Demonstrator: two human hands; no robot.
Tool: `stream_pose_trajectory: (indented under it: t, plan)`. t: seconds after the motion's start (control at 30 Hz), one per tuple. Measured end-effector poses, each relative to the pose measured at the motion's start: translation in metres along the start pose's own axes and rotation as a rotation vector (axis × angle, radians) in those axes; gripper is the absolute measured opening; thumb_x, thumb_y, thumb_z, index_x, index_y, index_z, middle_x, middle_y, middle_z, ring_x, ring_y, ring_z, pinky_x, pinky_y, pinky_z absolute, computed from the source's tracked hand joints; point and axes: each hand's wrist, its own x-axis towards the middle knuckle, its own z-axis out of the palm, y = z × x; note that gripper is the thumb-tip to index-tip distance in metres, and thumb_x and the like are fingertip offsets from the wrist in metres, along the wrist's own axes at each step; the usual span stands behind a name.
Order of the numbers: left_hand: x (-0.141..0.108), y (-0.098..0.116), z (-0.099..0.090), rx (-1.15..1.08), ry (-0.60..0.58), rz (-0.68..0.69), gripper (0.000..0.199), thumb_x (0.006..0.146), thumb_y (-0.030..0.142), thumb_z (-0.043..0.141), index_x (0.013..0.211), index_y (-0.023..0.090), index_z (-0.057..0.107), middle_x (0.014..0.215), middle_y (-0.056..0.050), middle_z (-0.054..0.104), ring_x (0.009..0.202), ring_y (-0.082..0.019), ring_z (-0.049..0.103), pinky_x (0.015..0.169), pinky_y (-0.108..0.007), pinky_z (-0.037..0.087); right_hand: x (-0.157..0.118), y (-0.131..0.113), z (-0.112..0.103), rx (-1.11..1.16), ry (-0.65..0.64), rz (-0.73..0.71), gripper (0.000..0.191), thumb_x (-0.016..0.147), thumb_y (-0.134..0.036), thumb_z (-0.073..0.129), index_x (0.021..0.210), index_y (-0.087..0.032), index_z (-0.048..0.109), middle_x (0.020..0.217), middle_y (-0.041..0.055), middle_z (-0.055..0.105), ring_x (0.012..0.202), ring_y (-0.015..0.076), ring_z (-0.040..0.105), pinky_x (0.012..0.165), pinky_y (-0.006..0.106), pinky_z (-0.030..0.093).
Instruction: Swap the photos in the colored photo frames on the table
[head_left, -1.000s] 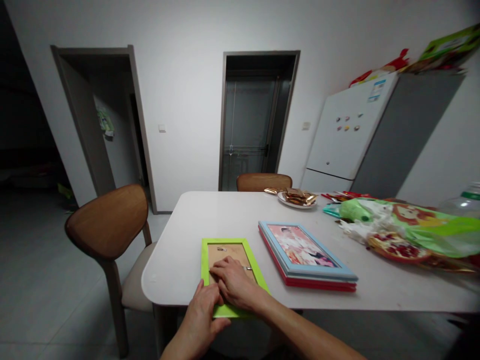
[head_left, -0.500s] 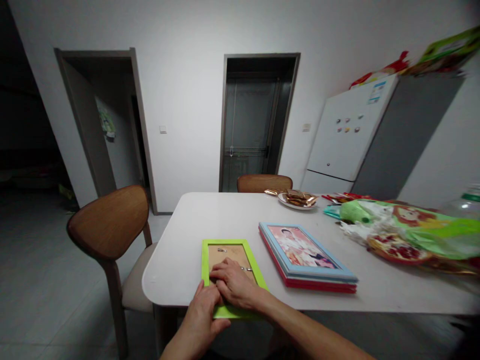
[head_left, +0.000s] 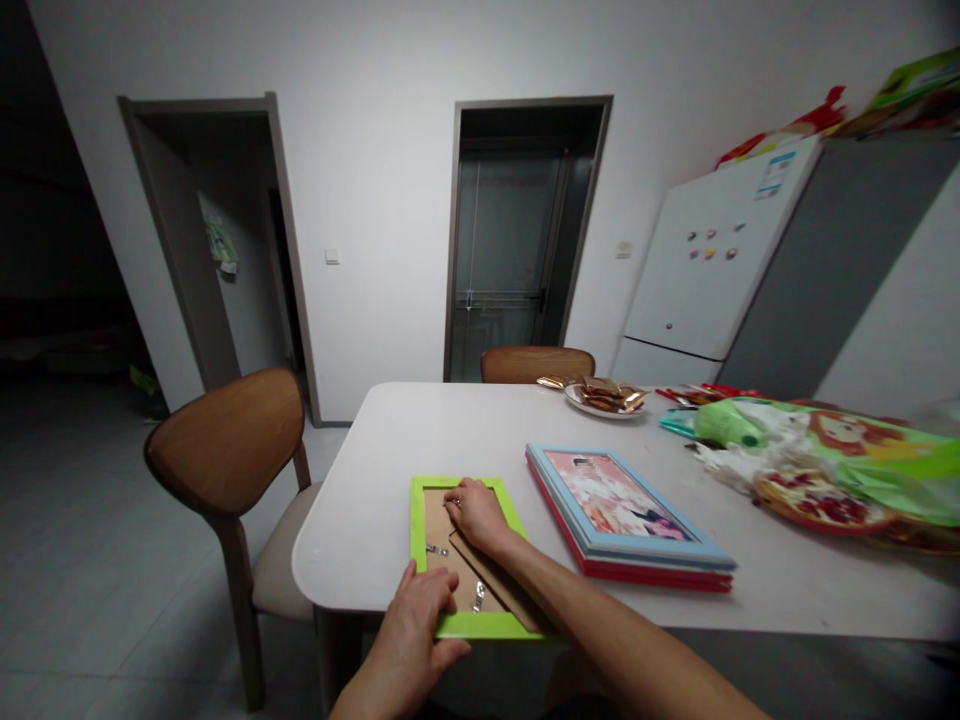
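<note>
A light-green picture frame (head_left: pixel 418 520) lies face down at the table's front edge, its brown backing board (head_left: pixel 438 520) showing. Metal clips (head_left: pixel 479 597) are fixed on the backing, and a brown strut (head_left: pixel 495 580) slants across its right part. My left hand (head_left: pixel 420 615) grips the frame's near-left corner, thumb at the near edge. Up near the far end of the backing, my right hand (head_left: pixel 478 515) has its fingertips pinched at a small metal clip, largely covered by the fingers. My right forearm hides part of the frame's right side.
To the right lies a stack of frames (head_left: pixel 637 542), a light-blue one with a photo on top. Behind are a plate (head_left: pixel 600 409) of wrapped snacks, a cut pomegranate (head_left: pixel 821 500) and a green bag (head_left: pixel 907 470). A wooden chair (head_left: pixel 232 440) stands left of the table (head_left: pixel 442 430).
My right hand has moved from the middle of the backing to its far end, uncovering the strut and clips. My left hand stays at the near-left corner. The view has shifted slightly.
</note>
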Motion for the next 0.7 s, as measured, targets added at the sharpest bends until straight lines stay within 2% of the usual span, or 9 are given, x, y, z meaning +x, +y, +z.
stream_pose_trajectory:
  t: [0.27,0.43,0.7]
  plan:
    - [0.001,0.001,-0.001,-0.014,0.012,0.012,0.056,0.056,0.013,0.071,0.107,0.018,0.049,0.092,-0.006,0.061,0.101,-0.023,0.052,0.101,-0.05,0.016,0.002,0.005,-0.002,-0.01,-0.039,-0.03,0.023,0.075,-0.028,0.047,0.07,-0.021,0.068,0.082,0.0043,0.064,0.08,0.0137,0.054,0.071,0.02,0.034]
    - [0.001,0.001,0.0,-0.021,0.024,0.009,0.058,0.056,0.012,0.07,0.109,0.019,0.047,0.092,-0.005,0.061,0.098,-0.022,0.053,0.101,-0.051,0.017,0.014,0.006,0.003,-0.005,-0.039,0.113,0.02,0.073,-0.031,0.05,0.076,-0.02,0.066,0.076,0.0043,0.066,0.07,0.0138,0.058,0.06,0.021,0.035]
    - [-0.002,0.002,0.002,0.026,0.009,-0.004,0.057,0.058,0.009,0.066,0.111,0.016,0.046,0.097,-0.007,0.06,0.105,-0.021,0.049,0.102,-0.048,0.016,0.031,0.006,0.009,-0.003,0.012,0.323,0.017,0.068,-0.027,0.053,0.078,-0.017,0.062,0.082,0.0093,0.065,0.076,0.0188,0.058,0.057,0.024,0.035]
